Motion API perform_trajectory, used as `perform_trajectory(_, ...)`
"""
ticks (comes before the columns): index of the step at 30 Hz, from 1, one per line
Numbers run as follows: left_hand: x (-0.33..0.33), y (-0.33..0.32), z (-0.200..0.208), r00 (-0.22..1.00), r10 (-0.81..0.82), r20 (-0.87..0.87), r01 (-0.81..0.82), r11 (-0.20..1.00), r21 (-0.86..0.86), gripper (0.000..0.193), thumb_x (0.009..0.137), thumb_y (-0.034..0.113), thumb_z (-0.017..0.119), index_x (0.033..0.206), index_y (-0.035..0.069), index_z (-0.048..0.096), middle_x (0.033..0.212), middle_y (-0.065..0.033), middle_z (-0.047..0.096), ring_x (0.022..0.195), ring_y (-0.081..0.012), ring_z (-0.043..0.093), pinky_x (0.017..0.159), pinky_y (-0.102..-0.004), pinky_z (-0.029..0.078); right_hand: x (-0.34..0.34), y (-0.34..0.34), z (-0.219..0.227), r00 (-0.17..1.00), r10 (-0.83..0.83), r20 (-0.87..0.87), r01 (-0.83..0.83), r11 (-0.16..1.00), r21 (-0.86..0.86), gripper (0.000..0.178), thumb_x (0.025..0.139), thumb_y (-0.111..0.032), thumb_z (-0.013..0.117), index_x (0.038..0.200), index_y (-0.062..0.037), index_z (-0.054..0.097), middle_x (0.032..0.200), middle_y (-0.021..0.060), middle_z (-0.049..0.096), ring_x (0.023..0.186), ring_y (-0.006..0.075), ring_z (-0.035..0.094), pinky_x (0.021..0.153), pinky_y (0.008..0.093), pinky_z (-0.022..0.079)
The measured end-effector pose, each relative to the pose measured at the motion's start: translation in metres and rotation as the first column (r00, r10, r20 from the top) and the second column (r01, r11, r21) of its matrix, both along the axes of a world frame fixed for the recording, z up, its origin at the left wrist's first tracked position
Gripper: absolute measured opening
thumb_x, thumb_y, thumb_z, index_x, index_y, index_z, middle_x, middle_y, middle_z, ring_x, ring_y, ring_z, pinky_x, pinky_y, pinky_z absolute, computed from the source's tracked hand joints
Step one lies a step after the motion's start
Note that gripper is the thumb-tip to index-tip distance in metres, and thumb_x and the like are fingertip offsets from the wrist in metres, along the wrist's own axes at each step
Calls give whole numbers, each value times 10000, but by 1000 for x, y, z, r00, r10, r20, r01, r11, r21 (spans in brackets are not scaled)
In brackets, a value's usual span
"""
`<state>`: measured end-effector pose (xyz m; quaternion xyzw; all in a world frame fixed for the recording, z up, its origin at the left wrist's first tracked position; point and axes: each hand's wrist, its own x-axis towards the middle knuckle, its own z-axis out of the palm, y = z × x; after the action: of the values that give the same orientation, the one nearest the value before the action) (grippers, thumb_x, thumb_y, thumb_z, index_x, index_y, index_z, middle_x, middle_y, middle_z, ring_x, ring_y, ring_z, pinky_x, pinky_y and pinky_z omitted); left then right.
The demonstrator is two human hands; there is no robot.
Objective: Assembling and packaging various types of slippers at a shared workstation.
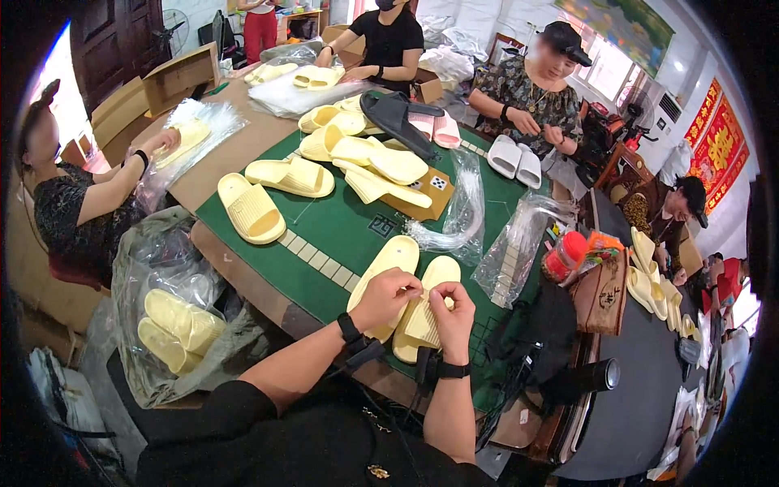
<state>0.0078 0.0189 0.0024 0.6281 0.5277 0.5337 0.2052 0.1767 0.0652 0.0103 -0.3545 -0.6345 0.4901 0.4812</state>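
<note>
A pair of pale yellow slide sandals lies before me at the table's near edge, one left slide (393,258) and one right slide (442,276). Above the straps, my left hand (385,297) pinches thumb and fingers together, near my right hand (453,318), which is pinched too. Whatever sits between the fingertips is too small to make out. Bundles of thin clear plastic strips lie beyond, one loose bundle (454,231) and one in a clear bag (519,243).
More yellow slides (251,209) are heaped on the green mat (324,231), with a black slide (398,122) on top and a grey pair (515,160) at right. A red-lidded jar (565,256) stands by a wooden box (600,292). A sack (138,325) holds slides. Co-workers sit around.
</note>
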Motion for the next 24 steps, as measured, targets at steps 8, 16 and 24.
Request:
perform_trajectory(8,0,1,-4,1000,7,-10,-7,1000,7,86,873,55,722,958,43,719,893,-84,670,813,-203,658,670,-307,572,1,1,-2,999,-23,-48,25,999,38,46,908,-7,683,937,-11,648,839,-12,639,800,74,570,750,239,465)
perform_trajectory(16,0,1,-4,1000,9,-4,-9,1000,-10,90,871,57,728,960,49,718,893,-82,663,782,-201,651,674,-308,566,-2,-2,3,999,25,-42,-24,1000,15,63,894,-10,707,918,-1,650,812,-13,623,794,76,542,757,251,465)
perform_trajectory(24,2,1,-2,1000,11,15,-10,1000,-14,92,869,74,727,955,43,718,878,-97,664,799,-236,668,689,-332,591,2,2,-3,998,-48,-36,50,997,56,53,892,1,699,914,-6,650,834,-16,644,794,72,569,752,242,473)
